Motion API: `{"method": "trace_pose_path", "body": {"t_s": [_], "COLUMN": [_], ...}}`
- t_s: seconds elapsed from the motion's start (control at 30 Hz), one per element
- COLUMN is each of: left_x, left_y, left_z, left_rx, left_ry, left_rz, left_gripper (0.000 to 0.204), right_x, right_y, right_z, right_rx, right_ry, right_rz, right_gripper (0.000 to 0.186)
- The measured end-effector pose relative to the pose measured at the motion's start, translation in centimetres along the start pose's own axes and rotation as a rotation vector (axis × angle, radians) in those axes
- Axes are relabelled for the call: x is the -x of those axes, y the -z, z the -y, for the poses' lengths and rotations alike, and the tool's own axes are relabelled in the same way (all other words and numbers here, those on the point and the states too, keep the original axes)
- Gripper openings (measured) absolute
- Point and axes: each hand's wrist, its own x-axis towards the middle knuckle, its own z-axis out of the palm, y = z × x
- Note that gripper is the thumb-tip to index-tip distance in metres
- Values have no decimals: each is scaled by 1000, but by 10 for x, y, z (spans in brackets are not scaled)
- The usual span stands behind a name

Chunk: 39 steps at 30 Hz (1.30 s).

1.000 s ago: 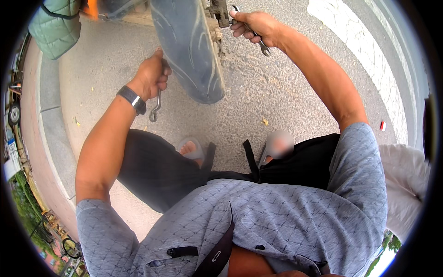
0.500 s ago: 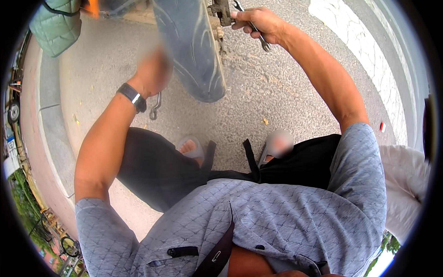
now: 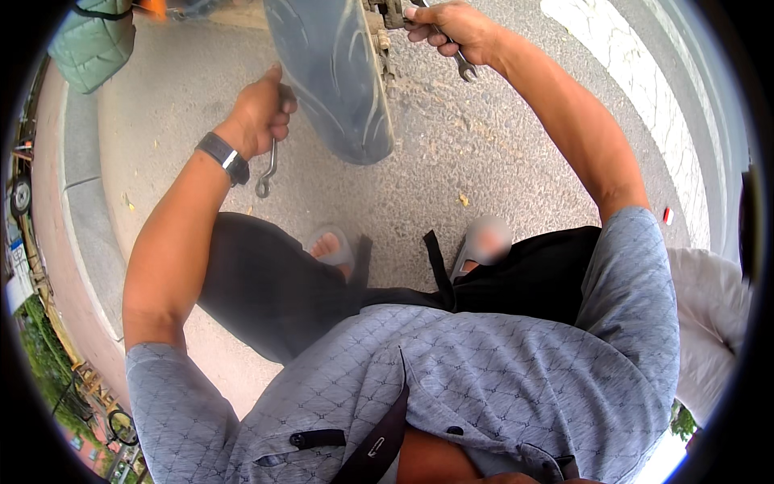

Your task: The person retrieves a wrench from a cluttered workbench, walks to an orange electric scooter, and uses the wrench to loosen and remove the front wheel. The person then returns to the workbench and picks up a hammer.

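Between my hands hangs a dark, curved mudguard [image 3: 326,81] at the back of a vehicle, only part of which shows. My left hand [image 3: 262,109] is closed around a metal wrench [image 3: 267,173], left of the mudguard and apart from it; the ring end points down toward me. To the right, my right hand [image 3: 455,31] grips a second wrench [image 3: 465,66], its open jaw sticking out below the fingers. The thumb of that hand lies by a rusty metal bracket [image 3: 393,14] beside the mudguard. The upper end of each wrench is hidden.
Rough pavement [image 3: 451,145] lies below, with a kerb [image 3: 85,218] on the left and a white road stripe [image 3: 637,73] at right. A green quilted cover [image 3: 93,48] hangs at upper left. Someone's light trousers [image 3: 709,298] show on the right, behind my arm.
My left hand has shifted slightly down and left with its wrench. My right hand stays by the bracket; its wrench has turned a little. The whole view has tilted slightly.
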Motion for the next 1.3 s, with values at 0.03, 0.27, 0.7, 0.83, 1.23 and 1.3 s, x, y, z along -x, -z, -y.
{"method": "trace_pose_path", "body": {"t_s": [0.03,0.27,0.7,0.83,1.23,1.3], "left_x": [0,0,-51,-61,52,68], "left_y": [-2,0,47,17,12,11], "left_z": [-1,0,37,41,-22,-25], "left_rx": [-2,-2,-223,-24,444,491], "left_ry": [-3,14,-411,-304,-245,-273], "left_rz": [7,1,245,215,120,181], "left_gripper": [48,49,24,33,39,40], "right_x": [-8,4,49,72,93,105], "right_y": [8,5,-27,-22,-58,-68], "right_z": [-6,-4,-176,-194,-94,-61], "right_rx": [37,-111,342,517,928,766], "right_ry": [83,4,-473,-483,-51,-75], "right_rz": [23,-27,135,190,496,644], "right_gripper": [23,17,11,12,46,44]}}
